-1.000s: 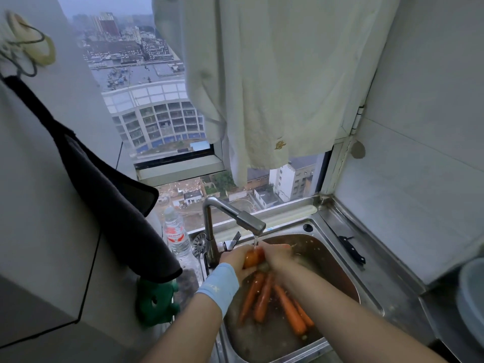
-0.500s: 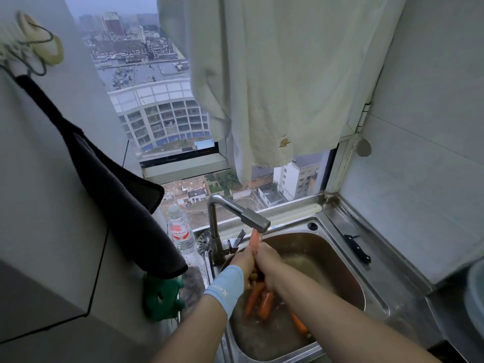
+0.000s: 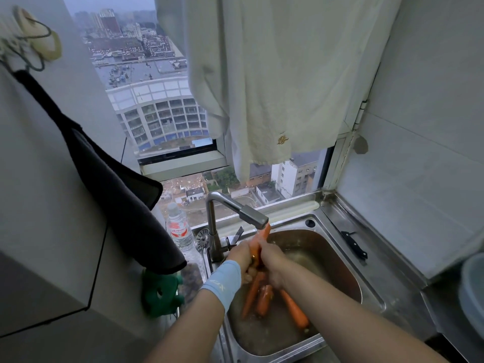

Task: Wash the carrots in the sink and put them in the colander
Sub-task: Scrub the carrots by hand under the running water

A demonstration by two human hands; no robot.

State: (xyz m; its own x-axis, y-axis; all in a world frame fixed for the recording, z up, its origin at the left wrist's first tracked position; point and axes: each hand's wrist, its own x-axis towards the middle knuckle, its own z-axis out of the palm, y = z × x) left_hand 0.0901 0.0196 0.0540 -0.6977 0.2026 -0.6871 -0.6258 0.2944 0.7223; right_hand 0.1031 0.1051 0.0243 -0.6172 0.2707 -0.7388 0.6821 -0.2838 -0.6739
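Note:
Both my hands hold one orange carrot (image 3: 261, 238) upright under the spout of the steel tap (image 3: 252, 217). My left hand (image 3: 242, 260), with a light blue wristband, grips its lower part. My right hand (image 3: 272, 262) wraps the carrot from the right side. The carrot's tip pokes up to the spout. Several more carrots (image 3: 294, 309) lie in the water at the bottom of the steel sink (image 3: 348, 273). At the far right edge is a pale round container (image 3: 472, 294); I cannot tell whether it is the colander.
A black-handled knife (image 3: 353, 243) lies on the steel counter right of the sink. A water bottle (image 3: 179, 227) and a strainer plug (image 3: 202, 238) stand left of the tap. A dark cloth (image 3: 110, 184) hangs on the left, a green object (image 3: 159, 293) below it. A pale curtain (image 3: 275, 74) hangs above.
The carrot in my hands has turned from lying across to standing upright, its tip now raised to the tap spout. The view has shifted slightly.

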